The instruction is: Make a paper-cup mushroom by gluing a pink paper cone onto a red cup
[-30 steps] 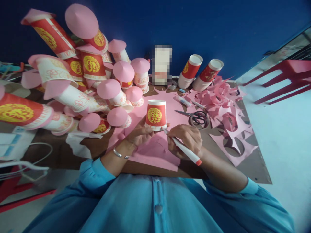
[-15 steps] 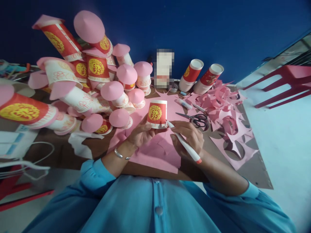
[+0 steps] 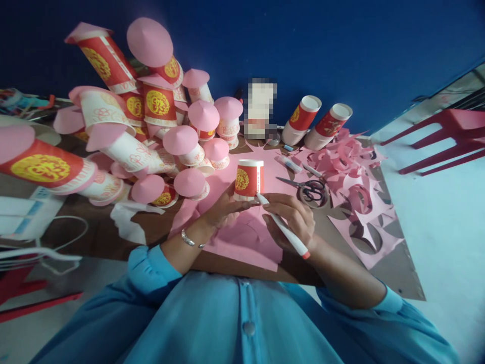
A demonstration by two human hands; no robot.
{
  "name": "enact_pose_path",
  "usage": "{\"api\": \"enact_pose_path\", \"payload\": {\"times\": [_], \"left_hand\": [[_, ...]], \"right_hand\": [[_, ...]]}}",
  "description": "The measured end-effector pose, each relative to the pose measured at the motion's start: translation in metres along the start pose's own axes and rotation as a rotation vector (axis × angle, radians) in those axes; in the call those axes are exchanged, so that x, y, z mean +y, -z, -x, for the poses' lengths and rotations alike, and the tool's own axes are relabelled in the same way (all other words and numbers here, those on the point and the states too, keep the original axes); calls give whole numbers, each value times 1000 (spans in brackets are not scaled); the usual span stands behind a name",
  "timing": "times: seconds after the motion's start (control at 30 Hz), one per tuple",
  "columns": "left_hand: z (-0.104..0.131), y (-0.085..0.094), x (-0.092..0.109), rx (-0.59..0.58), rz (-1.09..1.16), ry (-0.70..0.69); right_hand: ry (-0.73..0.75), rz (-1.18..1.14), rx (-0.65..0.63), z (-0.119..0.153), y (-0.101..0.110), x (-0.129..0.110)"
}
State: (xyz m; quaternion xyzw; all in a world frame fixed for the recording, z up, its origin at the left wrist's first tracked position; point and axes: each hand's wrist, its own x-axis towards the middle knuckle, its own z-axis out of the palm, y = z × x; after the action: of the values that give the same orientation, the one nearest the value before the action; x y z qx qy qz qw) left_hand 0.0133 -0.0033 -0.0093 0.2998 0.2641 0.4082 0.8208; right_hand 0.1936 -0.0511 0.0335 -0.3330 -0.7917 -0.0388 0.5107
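Note:
A red paper cup with a yellow emblem and a white strip is upside down in my left hand, whose fingers wrap round its lower part. My right hand grips a white marker with a red end cap low at the right. The marker's upper end meets the cup's lower right edge. Beneath both hands lie pink paper sheets. Black scissors rest on a roll of tape just right of my right hand.
Many cups with pink paper cones crowd the left side. Two cup stacks lean at the back wall. Pink paper scraps cover the right side. A red stool stands beyond the table.
The cup has turned in my left hand, so its emblem sits further left and the white strip shows more. The view has shifted slightly.

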Motion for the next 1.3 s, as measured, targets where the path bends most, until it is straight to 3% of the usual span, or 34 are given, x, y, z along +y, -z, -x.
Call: {"api": "enact_pose_path", "payload": {"times": [0.27,0.5,0.97,1.3], "left_hand": [[-1,6,-2,-89,-26,-59],[-1,4,0,-28,-36,-43],[0,4,1,-66,-41,-36],[0,10,-2,-15,-59,-5]], "right_hand": [[27,-48,22,-5,3,-2],[29,-8,5,-5,1,-2],[7,28,-19,-6,2,-2],[-44,-26,-42,-3,3,-3]]}}
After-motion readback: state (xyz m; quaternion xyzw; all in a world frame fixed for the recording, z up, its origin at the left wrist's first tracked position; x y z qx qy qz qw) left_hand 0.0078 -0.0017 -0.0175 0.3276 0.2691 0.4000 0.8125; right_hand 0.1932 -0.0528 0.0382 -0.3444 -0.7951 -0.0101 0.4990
